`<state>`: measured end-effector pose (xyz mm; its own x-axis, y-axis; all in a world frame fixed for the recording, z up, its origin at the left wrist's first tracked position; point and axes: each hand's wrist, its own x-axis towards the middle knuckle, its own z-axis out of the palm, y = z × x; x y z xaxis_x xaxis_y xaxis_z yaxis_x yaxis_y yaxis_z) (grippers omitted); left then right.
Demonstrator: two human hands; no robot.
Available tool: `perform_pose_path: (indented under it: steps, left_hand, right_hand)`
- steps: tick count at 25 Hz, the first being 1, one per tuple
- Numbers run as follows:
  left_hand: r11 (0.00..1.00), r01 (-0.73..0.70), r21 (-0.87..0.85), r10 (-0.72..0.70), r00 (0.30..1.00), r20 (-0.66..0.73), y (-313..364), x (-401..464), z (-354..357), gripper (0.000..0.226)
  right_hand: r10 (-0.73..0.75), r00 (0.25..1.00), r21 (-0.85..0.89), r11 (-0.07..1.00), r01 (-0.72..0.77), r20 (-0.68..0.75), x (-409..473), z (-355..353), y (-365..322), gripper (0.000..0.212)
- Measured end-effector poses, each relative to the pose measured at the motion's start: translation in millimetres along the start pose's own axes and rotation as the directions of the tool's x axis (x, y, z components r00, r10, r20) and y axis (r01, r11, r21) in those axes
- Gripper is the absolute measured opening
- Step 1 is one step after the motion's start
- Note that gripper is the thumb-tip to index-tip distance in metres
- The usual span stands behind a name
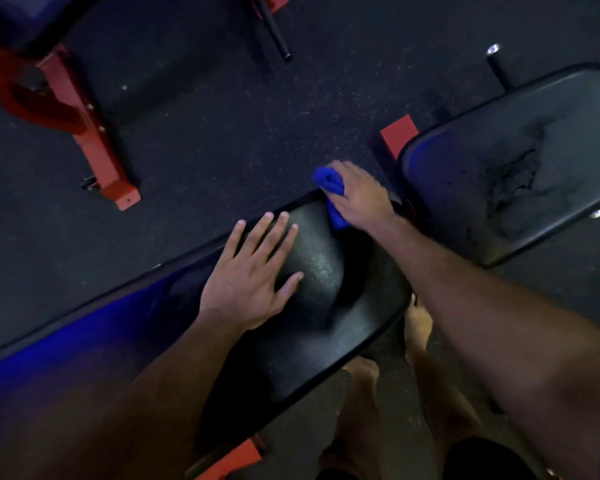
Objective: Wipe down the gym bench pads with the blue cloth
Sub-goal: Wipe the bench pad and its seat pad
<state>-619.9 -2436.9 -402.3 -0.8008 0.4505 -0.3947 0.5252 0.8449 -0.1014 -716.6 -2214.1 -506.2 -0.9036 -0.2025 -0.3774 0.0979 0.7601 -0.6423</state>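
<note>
The long black vinyl bench pad runs diagonally, its long axis from about eight o'clock up toward two o'clock. The right hand sits at the pad's far corner, near one o'clock of the frame's centre, its fingers curled around the bunched bright-blue cloth. One end of the cloth sticks out past the knuckles over the pad's far edge; the other shows below the hand, against the pad's surface. The left hand lies flat on the pad with its fingers straight and spread, holding nothing, apparently bracing the bench. It sits at about seven o'clock from the cloth, near but apart.

The second black bench pad, worn and cracked in its middle, lies at about three o'clock from the cloth hand, across a narrow gap where a red steel frame end shows. The cloth is at the end of the long pad nearest that gap, so the right hand is the nearer one to either surface. A stroke back down the long pad would run toward eight o'clock, where the resting left hand lies in the path; a move to the worn pad would go toward three o'clock.

A red bench frame stands on the dark speckled rubber floor at ten o'clock.
</note>
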Motion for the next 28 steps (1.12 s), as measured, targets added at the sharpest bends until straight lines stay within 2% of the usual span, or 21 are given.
perform_pose_path:
  steps: [2,3,6,8,10,12,17,20,22,25,27,28]
  left_hand:
    - [1.0,-0.012,-0.014,0.012,1.0,0.012,1.3,1.6,-3.7,0.074]
    - [1.0,-0.014,-0.014,0.014,1.0,0.022,2.0,2.7,-4.9,0.074]
    - [1.0,-0.01,-0.017,0.01,0.999,0.04,0.7,2.4,-6.3,0.074]
    - [1.0,-0.009,-0.006,0.009,0.999,0.034,0.0,3.8,-4.0,0.074]
    - [1.0,-0.007,-0.021,0.008,0.999,0.034,0.8,4.8,-2.8,0.075]
    - [1.0,-0.017,-0.026,0.017,1.0,0.021,0.5,2.8,-0.9,0.075]
    - [0.999,-0.018,-0.031,0.018,1.0,0.003,0.3,2.5,-2.2,0.074]
    - [0.999,-0.027,-0.044,0.027,1.0,-0.002,-0.3,3.0,-2.0,0.074]
    - [0.999,-0.019,-0.042,0.018,1.0,-0.012,0.2,2.9,-1.6,0.075]
    - [0.999,-0.026,-0.031,0.025,1.0,-0.019,1.0,2.7,-0.8,0.074]
    - [1.0,-0.027,-0.015,0.027,0.999,-0.023,-0.9,3.9,-0.4,0.074]
    - [0.999,-0.034,-0.014,0.034,0.999,-0.021,-0.6,2.7,-0.4,0.074]
  right_hand:
    - [0.075,0.988,0.075,0.993,-0.086,0.137,26.2,-10.2,4.3,0.037]
    - [0.126,0.981,0.154,0.977,-0.148,0.147,28.0,-11.0,13.6,0.035]
    - [0.272,0.962,0.329,0.91,-0.253,-0.013,-14.1,-5.1,38.1,0.022]
    - [0.279,0.952,0.41,0.888,-0.206,-0.126,-57.3,4.0,50.6,0.028]
    - [0.304,0.942,0.474,0.856,-0.204,-0.143,-85.3,7.5,55.3,0.036]
    - [0.28,0.948,0.469,0.865,-0.182,-0.149,-75.6,3.8,57.2,0.035]
    - [0.21,0.978,0.359,0.912,-0.2,0.012,5.1,-4.1,44.7,0.03]
    - [0.221,0.973,0.381,0.907,-0.18,-0.066,-40.3,-0.3,52.2,0.032]
    - [0.295,0.947,0.375,0.898,-0.228,-0.13,-102.4,8.1,64.1,0.039]
    - [0.491,0.86,0.333,0.841,-0.426,-0.138,-191.6,30.9,68.0,0.045]
    - [0.519,0.842,0.296,0.835,-0.464,-0.146,-203.9,47.2,65.2,0.045]
    - [0.572,0.806,0.379,0.787,-0.487,-0.153,-194.9,50.5,66.6,0.042]
